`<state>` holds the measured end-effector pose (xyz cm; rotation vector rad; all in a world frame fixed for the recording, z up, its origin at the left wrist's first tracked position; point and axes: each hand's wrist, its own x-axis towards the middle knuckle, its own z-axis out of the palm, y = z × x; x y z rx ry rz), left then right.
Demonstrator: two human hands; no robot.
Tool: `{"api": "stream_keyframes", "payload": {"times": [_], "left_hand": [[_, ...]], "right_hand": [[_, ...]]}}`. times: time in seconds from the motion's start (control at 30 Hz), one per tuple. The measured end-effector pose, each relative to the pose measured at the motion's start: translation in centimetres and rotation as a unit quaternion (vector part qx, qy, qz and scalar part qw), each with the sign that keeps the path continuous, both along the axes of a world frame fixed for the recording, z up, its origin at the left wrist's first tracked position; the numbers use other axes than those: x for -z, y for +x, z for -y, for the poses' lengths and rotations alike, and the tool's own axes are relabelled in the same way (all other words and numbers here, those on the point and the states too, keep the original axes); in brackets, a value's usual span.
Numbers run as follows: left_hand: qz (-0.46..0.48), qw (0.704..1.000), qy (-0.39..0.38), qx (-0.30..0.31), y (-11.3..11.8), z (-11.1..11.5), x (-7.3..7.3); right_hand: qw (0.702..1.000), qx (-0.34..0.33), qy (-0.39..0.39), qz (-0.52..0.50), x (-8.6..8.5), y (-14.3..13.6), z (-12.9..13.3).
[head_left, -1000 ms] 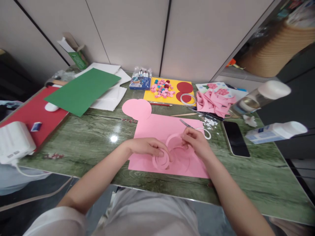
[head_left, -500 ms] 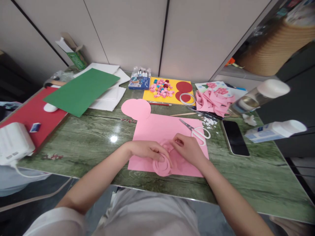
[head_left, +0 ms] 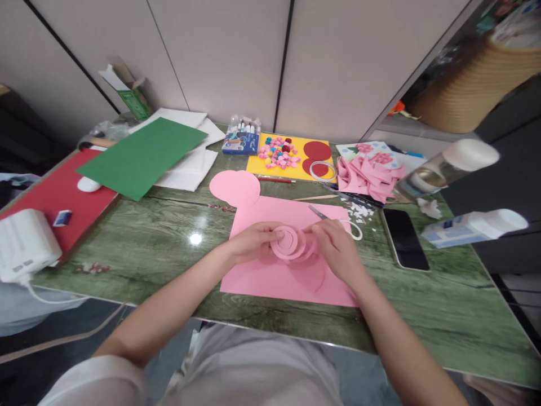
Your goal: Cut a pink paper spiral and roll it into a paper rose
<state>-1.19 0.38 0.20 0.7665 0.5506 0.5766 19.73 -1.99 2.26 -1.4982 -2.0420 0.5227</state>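
A pink paper spiral (head_left: 291, 243) is held up between my two hands, its coils loosely spread. My left hand (head_left: 256, 241) pinches the round coiled part at its left side. On the other side, my right hand (head_left: 336, 248) has its fingertips closed on the outer part of the strip. Underneath lies a pink paper sheet (head_left: 253, 276) on the table. White-handled scissors (head_left: 353, 228) rest on the sheet's upper right, partly covered by my right hand. Pink paper circles (head_left: 234, 187) overlap at the sheet's upper left corner.
Behind are a yellow sheet (head_left: 256, 163) with pompoms (head_left: 279, 152), a marker box (head_left: 240, 141) and a tape roll (head_left: 323, 170). Pink scraps (head_left: 367, 177), a phone (head_left: 404, 238) and bottles stand or lie right. Green paper (head_left: 143, 158) and a white charger (head_left: 27, 242) are left.
Both hands have moved the pink spiral away from me, up the sheet. Its coil now faces up between them, and my right hand has come over the scissors' handles.
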Motion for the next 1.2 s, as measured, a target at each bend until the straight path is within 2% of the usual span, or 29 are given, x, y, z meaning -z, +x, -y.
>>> {"api": "stream_keyframes", "payload": {"times": [0.1, 0.2, 0.37, 0.5, 0.63, 0.7, 0.77, 0.87, 0.93, 1.0, 1.07, 1.2], "left_hand": [[0.000, 1.000, -0.015, -0.011, 0.6, 0.3, 0.3], [0.000, 1.000, -0.014, -0.014, 1.0, 0.6, 0.5], [-0.018, 0.999, 0.022, -0.028, 1.5, 1.2, 0.5], [-0.098, 0.989, 0.057, -0.095, 1.8, 1.7, 0.2], [-0.107, 0.987, 0.039, -0.115, 1.8, 1.6, 0.1], [-0.081, 0.989, 0.029, -0.119, 1.6, 1.4, 0.1], [-0.066, 0.987, 0.046, -0.141, 1.5, 1.2, 0.2], [-0.114, 0.968, 0.115, -0.193, 1.2, 0.9, 0.4], [-0.165, 0.949, 0.151, -0.222, 1.1, 0.8, 0.5], [-0.189, 0.941, 0.157, -0.232, 1.1, 0.8, 0.7], [-0.178, 0.948, 0.144, -0.220, 1.1, 0.8, 1.0], [-0.159, 0.959, 0.126, -0.198, 1.3, 0.8, 1.4]], "right_hand": [[0.994, -0.042, -0.096, -0.015, -0.2, -0.5, 0.2], [0.988, -0.024, -0.146, -0.033, 0.0, -1.0, 0.3], [0.988, 0.024, -0.139, -0.066, 0.9, -1.4, 0.4], [0.983, 0.034, -0.138, -0.119, 1.7, -1.4, 0.2], [0.968, 0.042, -0.141, -0.201, 1.9, -0.9, -0.3], [0.951, 0.058, -0.150, -0.264, 1.7, -0.4, -0.6], [0.921, 0.078, -0.174, -0.341, 1.5, 0.2, -0.8], [0.867, 0.097, -0.220, -0.437, 1.1, 1.0, -1.1], [0.841, 0.098, -0.246, -0.472, 0.8, 1.3, -1.1], [0.825, 0.095, -0.263, -0.491, 0.5, 1.4, -1.2], [0.816, 0.091, -0.272, -0.502, 0.3, 1.4, -1.1], [0.814, 0.071, -0.295, -0.496, 0.1, 0.9, -0.8]]}}
